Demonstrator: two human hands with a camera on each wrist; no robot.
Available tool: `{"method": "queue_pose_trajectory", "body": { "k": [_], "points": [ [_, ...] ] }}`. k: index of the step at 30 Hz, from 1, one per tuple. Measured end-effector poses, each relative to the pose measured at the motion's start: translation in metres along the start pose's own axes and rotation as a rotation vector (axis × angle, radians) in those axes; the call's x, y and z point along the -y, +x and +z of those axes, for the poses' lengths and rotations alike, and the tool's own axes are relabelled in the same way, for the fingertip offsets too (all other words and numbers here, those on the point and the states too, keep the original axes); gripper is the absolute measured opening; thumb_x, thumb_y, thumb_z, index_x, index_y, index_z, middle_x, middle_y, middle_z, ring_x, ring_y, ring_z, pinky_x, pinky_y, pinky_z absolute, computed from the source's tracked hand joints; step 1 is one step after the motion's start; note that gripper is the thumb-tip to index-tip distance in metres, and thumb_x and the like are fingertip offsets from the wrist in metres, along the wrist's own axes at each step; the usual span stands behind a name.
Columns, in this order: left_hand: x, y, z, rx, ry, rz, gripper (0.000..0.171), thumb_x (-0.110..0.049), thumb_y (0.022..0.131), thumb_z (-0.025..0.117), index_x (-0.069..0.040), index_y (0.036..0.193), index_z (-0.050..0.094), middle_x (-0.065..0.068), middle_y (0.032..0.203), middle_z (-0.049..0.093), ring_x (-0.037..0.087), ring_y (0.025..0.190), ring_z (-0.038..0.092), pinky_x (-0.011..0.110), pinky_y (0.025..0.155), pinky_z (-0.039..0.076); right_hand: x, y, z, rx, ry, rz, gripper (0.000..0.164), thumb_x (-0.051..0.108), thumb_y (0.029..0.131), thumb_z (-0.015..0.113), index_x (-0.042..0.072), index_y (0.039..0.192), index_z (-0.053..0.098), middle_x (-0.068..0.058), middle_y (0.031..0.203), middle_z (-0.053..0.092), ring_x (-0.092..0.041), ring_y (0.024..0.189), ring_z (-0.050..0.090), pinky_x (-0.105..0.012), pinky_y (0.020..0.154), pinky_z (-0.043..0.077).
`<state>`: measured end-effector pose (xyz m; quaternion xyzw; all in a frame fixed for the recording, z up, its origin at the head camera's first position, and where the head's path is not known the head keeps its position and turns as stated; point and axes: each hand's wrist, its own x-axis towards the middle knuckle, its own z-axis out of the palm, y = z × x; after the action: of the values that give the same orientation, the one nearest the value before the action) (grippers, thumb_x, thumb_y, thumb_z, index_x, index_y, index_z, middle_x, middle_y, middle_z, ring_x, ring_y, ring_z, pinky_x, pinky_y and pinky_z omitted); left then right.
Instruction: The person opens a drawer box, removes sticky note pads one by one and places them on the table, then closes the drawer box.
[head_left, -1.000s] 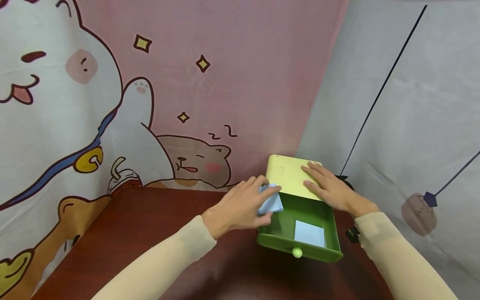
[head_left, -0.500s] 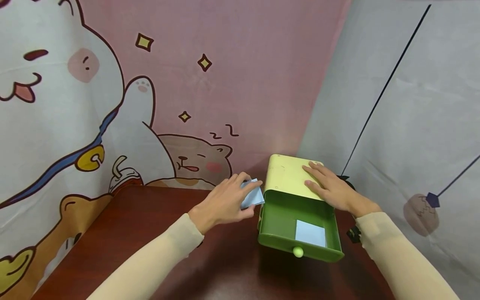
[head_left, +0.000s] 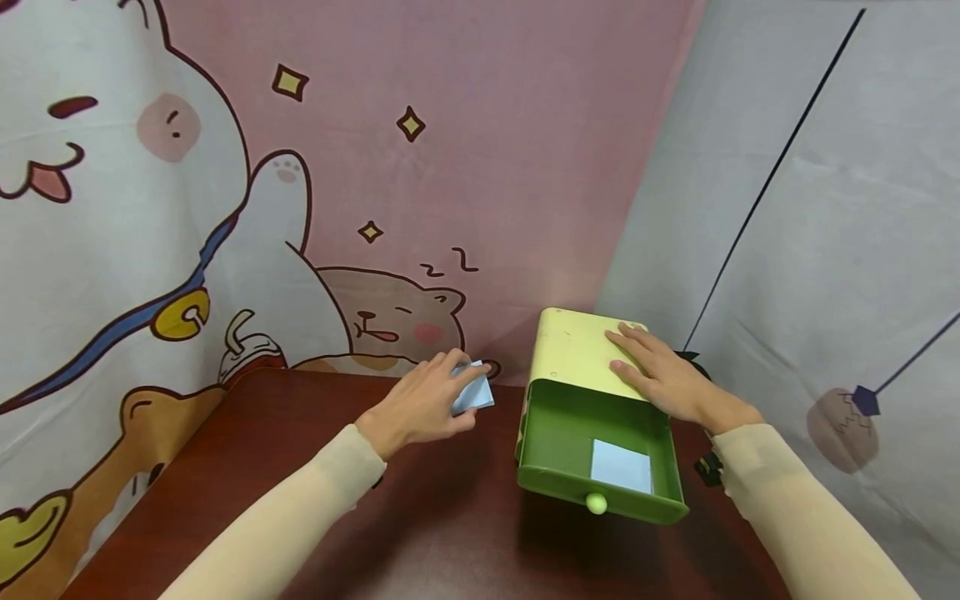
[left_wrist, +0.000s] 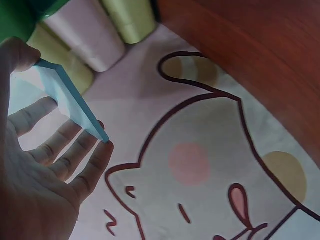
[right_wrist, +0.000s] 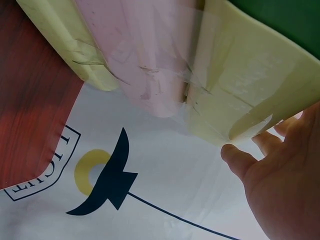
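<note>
My left hand (head_left: 420, 404) pinches a light blue sticky note pad (head_left: 475, 390) between thumb and fingers, left of a small drawer cabinet (head_left: 573, 342) with a pale yellow top. In the left wrist view, the sticky note pad (left_wrist: 75, 102) shows its thin edge, with the thumb at one edge and the fingers along another. The cabinet's green drawer (head_left: 555, 483) is pulled out, and a light blue square (head_left: 621, 467) lies flat in its front part. My right hand (head_left: 663, 379) rests on the cabinet top with fingers extended; in the right wrist view its thumb is beside the yellow top tier.
The cabinet stands on a dark red table (head_left: 300, 467) near its back right. Below the top tier, a pink tier (right_wrist: 145, 60) shows. A pink cartoon cloth (head_left: 525, 167) hangs behind, a grey one (head_left: 810, 208) at right. A round light green knob (head_left: 596, 503) juts from the drawer front.
My left hand has carried the sticky note pad leftward, from above the open drawer to over the table beside the cabinet. My right hand stays on the cabinet top.
</note>
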<state>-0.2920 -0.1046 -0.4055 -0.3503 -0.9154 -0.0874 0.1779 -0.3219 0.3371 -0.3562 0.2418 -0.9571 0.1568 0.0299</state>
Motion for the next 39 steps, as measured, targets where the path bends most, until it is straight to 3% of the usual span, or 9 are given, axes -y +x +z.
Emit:
{"method": "queue_pose_trajectory", "body": {
  "k": [10,16,29,39],
  "points": [
    [0.02,-0.008,0.016,0.061,0.019,-0.047,0.071,-0.04,0.102,0.081,-0.022,0.169,0.062,0.017,0.152,0.065,0.032,0.117,0.071,0.05,0.092,0.065,-0.002,0.0,0.001,0.003,-0.005,0.011,0.072,0.055,0.124,0.043,0.021,0.186,0.031,-0.018,0.196,0.017,-0.055,0.181,0.01,-0.087,0.137,0.017],
    [0.03,-0.009,0.03,0.107,0.035,-0.055,0.07,-0.04,0.102,0.082,-0.019,0.167,0.065,0.017,0.151,0.066,0.036,0.12,0.073,0.055,0.099,0.065,0.003,0.0,-0.001,0.006,-0.01,0.009,0.072,0.055,0.124,0.045,0.021,0.186,0.032,-0.018,0.196,0.018,-0.055,0.181,0.012,-0.086,0.136,0.019],
    [0.041,0.002,0.056,0.261,0.06,-0.055,0.069,-0.039,0.104,0.086,-0.022,0.167,0.064,0.017,0.159,0.062,0.038,0.134,0.07,0.061,0.115,0.062,0.0,-0.002,0.001,-0.002,-0.008,0.012,0.072,0.055,0.124,0.044,0.022,0.186,0.031,-0.018,0.196,0.017,-0.055,0.181,0.011,-0.087,0.136,0.019],
    [0.048,0.009,0.075,0.322,0.138,-0.035,0.07,-0.039,0.1,0.09,-0.024,0.165,0.066,0.016,0.155,0.063,0.037,0.135,0.07,0.058,0.115,0.062,0.002,-0.002,0.001,-0.005,-0.008,0.008,0.072,0.055,0.124,0.045,0.02,0.186,0.032,-0.019,0.196,0.018,-0.056,0.181,0.012,-0.087,0.136,0.019]
  ]
}}
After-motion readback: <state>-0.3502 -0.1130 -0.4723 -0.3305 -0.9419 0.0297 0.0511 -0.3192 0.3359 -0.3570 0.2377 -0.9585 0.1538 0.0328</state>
